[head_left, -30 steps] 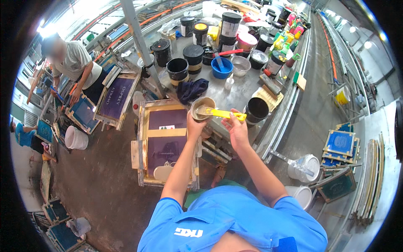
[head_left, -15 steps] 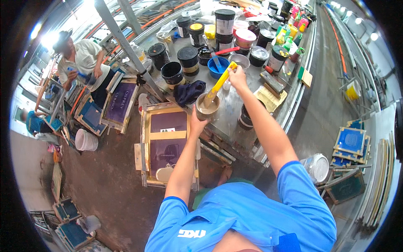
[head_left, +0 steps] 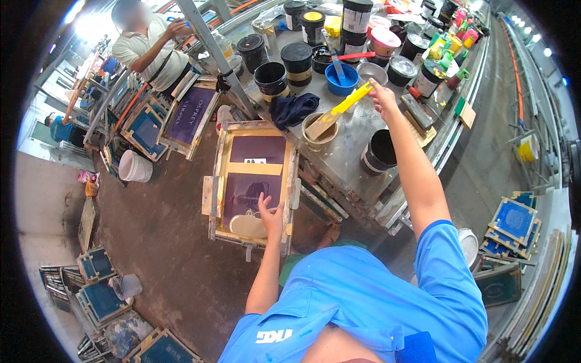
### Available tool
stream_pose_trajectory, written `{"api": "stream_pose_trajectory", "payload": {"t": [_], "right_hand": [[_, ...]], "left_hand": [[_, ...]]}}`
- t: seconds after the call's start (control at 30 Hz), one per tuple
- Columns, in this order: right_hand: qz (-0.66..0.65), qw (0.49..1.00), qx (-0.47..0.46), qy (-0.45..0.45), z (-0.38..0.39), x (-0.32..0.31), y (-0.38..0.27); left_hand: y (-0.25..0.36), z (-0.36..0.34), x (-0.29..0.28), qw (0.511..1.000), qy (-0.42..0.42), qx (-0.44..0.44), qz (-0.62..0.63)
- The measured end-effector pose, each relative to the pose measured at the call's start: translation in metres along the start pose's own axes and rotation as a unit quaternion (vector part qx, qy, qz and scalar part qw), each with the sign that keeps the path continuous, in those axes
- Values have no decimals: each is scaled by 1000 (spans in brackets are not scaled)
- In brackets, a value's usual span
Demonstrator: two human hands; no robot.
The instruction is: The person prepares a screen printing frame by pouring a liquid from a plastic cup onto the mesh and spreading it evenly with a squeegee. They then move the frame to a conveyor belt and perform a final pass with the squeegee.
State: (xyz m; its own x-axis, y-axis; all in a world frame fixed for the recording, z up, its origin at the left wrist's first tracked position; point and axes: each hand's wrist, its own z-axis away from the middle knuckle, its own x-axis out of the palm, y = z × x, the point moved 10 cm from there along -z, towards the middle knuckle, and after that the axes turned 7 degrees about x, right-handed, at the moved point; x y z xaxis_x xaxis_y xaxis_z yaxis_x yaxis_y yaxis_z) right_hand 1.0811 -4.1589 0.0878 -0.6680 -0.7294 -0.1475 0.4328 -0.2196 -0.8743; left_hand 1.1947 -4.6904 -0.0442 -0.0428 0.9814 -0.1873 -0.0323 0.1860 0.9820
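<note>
Head view: two hands (head_left: 272, 220) (head_left: 385, 103), one yellow spatula (head_left: 346, 107) in one cup (head_left: 319, 144)

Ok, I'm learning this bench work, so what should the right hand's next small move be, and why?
Probably settle the yellow spatula against the rim of the tub: the right hand is at its upper end, its lower end leans inside the tub, and the left hand is away over the purple screen, not steadying the tub.

Surface (head_left: 349, 154): grey, stained. Bearing: tan cup (head_left: 318, 146), near edge; dark cloth (head_left: 292, 111), crumpled, just beside it; open black bucket (head_left: 379, 152), right; second open black bucket (head_left: 271, 82), behind cloth; blue bowl (head_left: 340, 89); lidded black tub (head_left: 297, 62).
</note>
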Motion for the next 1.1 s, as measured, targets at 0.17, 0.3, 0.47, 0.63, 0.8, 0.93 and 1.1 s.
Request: {"api": "stream_pose_trajectory", "payload": {"t": [0.17,0.3,0.47,0.63,0.8,0.93,1.1], "right_hand": [[14,998,-38,48,-26,1,8],[130,990,-1,63,-63,-8,16],[534,791,-286,-88,-59,25,2],[685,650,-281,-172,-64,53,32],[699,611,-306,-211,-57,66,39],[672,613,-365,-195,-37,56,17],[685,538,-478,-117,6,49,-48]], "left_hand": [[-1,18,-17,1000,19,-7,-17],[-5,21,-21,1000,20,-7,14],[10,43,-40,993,27,82,-79],[-9,84,-58,996,17,-5,-92],[-34,118,-81,988,30,-90,-119],[-43,121,-87,990,53,-90,-92],[-27,100,-74,987,19,-22,-157]]}}
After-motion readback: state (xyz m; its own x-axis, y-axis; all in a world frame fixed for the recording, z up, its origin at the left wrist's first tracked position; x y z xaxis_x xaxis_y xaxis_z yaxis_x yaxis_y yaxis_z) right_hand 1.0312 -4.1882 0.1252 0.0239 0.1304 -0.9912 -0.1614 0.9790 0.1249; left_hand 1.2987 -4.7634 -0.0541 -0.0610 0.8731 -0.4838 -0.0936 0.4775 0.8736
